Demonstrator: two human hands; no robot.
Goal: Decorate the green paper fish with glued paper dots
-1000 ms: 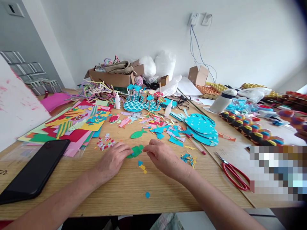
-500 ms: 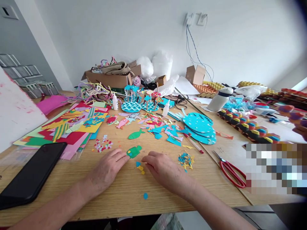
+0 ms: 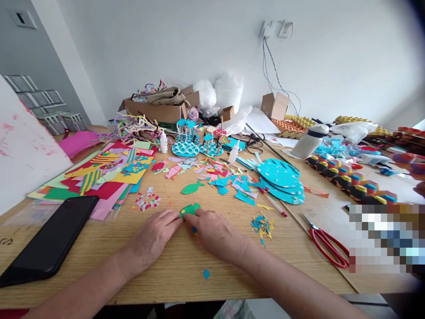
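A small green paper fish point(image 3: 191, 208) with a yellow spot lies on the table between my hands. The fingers of my left hand point(image 3: 153, 231) are pressed together at its lower left edge, holding it. My right hand point(image 3: 217, 232) has its fingertips bunched over the fish's lower part; anything pinched in them is hidden. Blue and yellow paper bits point(image 3: 195, 230) peek out beneath the right fingers. Nearer me lies a blue paper dot point(image 3: 206, 274). Beyond the hands is another green paper fish point(image 3: 193, 188) without spots.
Coloured paper sheets point(image 3: 99, 170) and a black phone point(image 3: 49, 239) are at left. Red-handled scissors point(image 3: 328, 246), a red-capped pen point(image 3: 274, 204) and blue paper shapes point(image 3: 279, 173) are at right. Glue bottles point(image 3: 164, 142) stand farther back near paper scraps point(image 3: 215, 170).
My right hand has moved left onto the green fish, now covering its lower part and most of the blue and yellow bits. My left hand stays at the fish's edge. The view has shifted slightly.
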